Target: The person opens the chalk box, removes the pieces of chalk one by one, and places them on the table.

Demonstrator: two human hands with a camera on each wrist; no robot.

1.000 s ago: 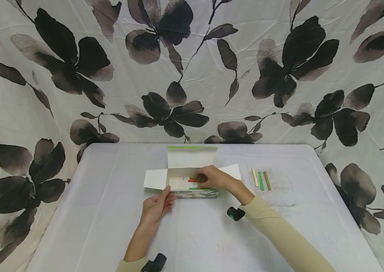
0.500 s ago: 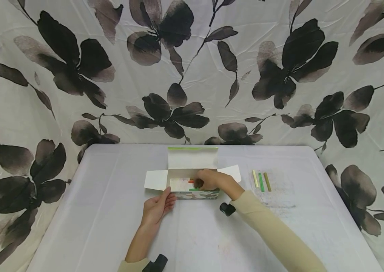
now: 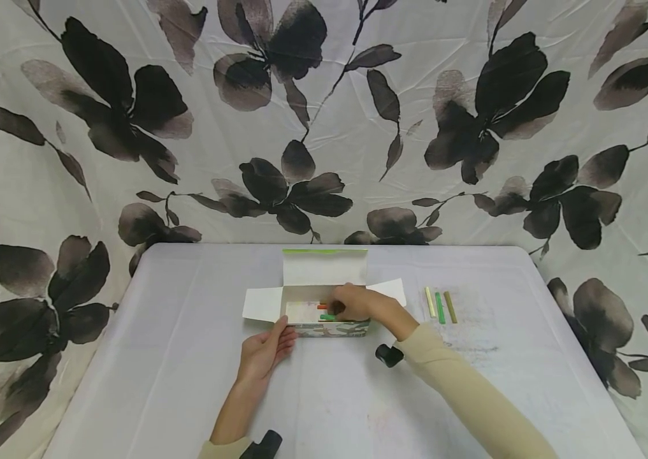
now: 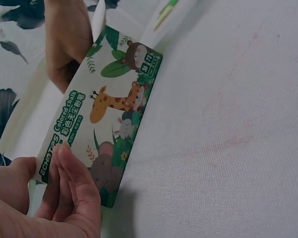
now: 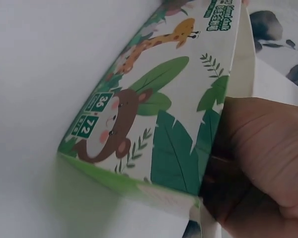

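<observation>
An open cardboard box of coloured chalk stands on the table, its flaps folded out. At its front left corner my left hand grips the front wall, thumb over the top edge and fingers against the printed side. My right hand reaches into the box from the right with its fingers curled down. Right at its fingertips is a green chalk stick, pinched and partly covered. An orange-red chalk stick lies just behind it. In the right wrist view the box wall hides the right fingertips.
To the right of the box lie a pale yellow chalk stick, a green one and an olive one, side by side. The white tablecloth has faint chalk smudges. Behind the table hangs a floral cloth.
My right hand has dipped lower into the box and shifted slightly, and the green chalk at its fingertips has moved toward the front left. My left hand keeps its hold on the box.
</observation>
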